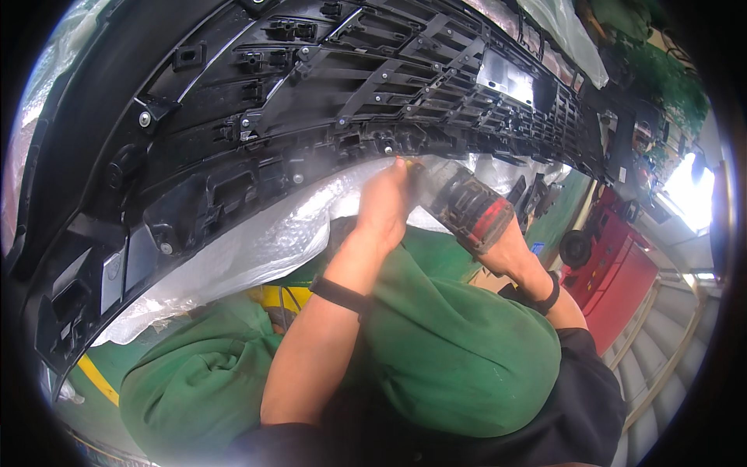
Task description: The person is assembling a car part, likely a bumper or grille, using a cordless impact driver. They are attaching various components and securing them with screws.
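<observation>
A large black plastic car bumper part (272, 117), with grille slats, ribs and several screws, arches across the upper half of the view. Below its lower edge, my right hand (506, 253) grips a cordless power driver (467, 206), dark with a red band. The front of the driver points up and left toward that edge. Right beside the driver's tip is my left hand (385, 202), its fingers closed near the edge; what they hold, if anything, is hidden. A screw (388, 150) shows on the part just above the left fingertips.
Crumpled clear bubble wrap (264, 249) hangs under the part. My bent green-trousered legs (459, 342) are close below my hands. A red cart or machine (622, 268) with a black wheel (576, 247) stands on the right, near pale metal rails (669, 342).
</observation>
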`<action>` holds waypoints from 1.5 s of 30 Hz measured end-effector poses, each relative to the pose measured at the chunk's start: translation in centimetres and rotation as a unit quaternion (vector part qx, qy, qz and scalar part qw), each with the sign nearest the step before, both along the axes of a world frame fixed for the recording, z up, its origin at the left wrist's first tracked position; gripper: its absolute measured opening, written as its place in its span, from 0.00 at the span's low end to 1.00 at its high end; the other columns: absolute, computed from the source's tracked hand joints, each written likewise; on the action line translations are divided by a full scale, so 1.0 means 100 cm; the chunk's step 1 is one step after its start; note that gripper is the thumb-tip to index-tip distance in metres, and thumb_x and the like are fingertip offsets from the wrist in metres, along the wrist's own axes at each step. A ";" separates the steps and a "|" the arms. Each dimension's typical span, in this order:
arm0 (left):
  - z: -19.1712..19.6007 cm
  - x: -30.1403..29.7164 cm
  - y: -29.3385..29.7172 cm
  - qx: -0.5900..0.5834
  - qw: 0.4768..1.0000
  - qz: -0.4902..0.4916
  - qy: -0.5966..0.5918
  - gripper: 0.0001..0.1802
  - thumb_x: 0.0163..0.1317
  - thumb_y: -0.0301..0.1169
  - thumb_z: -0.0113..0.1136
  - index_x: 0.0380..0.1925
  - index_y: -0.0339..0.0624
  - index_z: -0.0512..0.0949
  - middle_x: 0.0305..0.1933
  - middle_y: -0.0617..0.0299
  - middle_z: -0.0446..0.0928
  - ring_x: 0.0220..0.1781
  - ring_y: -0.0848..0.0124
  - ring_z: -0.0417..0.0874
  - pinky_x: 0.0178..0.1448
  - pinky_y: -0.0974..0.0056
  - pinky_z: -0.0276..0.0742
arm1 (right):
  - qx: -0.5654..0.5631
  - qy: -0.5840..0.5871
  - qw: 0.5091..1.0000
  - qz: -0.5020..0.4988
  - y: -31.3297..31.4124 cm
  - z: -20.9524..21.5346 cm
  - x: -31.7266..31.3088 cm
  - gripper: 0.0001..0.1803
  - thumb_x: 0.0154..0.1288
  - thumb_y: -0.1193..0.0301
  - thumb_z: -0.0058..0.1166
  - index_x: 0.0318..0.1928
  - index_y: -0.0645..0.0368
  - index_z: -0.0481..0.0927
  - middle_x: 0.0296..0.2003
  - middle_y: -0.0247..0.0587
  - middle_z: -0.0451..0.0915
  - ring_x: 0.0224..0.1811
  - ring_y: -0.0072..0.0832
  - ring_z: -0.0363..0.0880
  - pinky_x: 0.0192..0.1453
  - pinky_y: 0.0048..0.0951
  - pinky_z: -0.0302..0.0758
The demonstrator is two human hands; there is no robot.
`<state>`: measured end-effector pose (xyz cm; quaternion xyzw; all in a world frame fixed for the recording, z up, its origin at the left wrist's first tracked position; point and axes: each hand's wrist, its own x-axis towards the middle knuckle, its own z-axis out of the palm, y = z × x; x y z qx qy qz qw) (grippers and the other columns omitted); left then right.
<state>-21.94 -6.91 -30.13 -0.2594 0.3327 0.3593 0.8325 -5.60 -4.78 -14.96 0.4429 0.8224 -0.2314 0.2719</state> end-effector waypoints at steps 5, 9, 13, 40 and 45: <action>0.002 0.001 0.001 -0.005 1.000 0.001 -0.001 0.20 0.84 0.40 0.44 0.55 0.35 0.80 0.55 0.56 0.83 0.57 0.66 0.83 0.68 0.58 0.76 | -0.010 0.019 0.999 -0.045 0.004 0.006 -0.010 0.13 0.65 0.61 0.60 0.44 0.55 0.85 0.40 0.44 0.86 0.45 0.47 0.85 0.47 0.43 0.83; 0.001 0.001 0.000 -0.005 1.000 0.006 -0.001 0.20 0.84 0.40 0.45 0.55 0.35 0.80 0.55 0.55 0.83 0.57 0.65 0.83 0.68 0.58 0.77 | -0.034 0.010 0.995 -0.089 0.004 0.008 -0.013 0.14 0.67 0.61 0.59 0.47 0.55 0.85 0.44 0.46 0.86 0.48 0.48 0.84 0.51 0.42 0.82; 0.002 0.001 0.001 -0.001 1.000 0.004 0.001 0.20 0.84 0.40 0.45 0.55 0.35 0.79 0.55 0.55 0.83 0.57 0.65 0.83 0.69 0.58 0.77 | -0.022 0.013 0.997 -0.072 0.004 0.010 -0.014 0.15 0.68 0.61 0.58 0.48 0.56 0.84 0.46 0.46 0.86 0.50 0.48 0.84 0.53 0.42 0.82; -0.003 0.000 0.001 -0.032 0.999 0.018 -0.014 0.19 0.83 0.41 0.46 0.54 0.39 0.79 0.54 0.60 0.83 0.56 0.67 0.82 0.67 0.58 0.74 | -0.133 -0.062 0.941 -0.306 0.047 0.032 -0.053 0.18 0.64 0.67 0.62 0.51 0.65 0.82 0.46 0.56 0.84 0.49 0.55 0.83 0.54 0.45 0.80; -0.003 -0.003 0.000 -0.037 0.999 0.017 -0.014 0.18 0.82 0.41 0.48 0.51 0.40 0.81 0.50 0.60 0.84 0.53 0.67 0.82 0.64 0.57 0.74 | -0.137 -0.110 0.956 -0.236 0.043 0.024 -0.038 0.18 0.63 0.65 0.64 0.49 0.63 0.82 0.42 0.54 0.86 0.45 0.54 0.85 0.49 0.43 0.81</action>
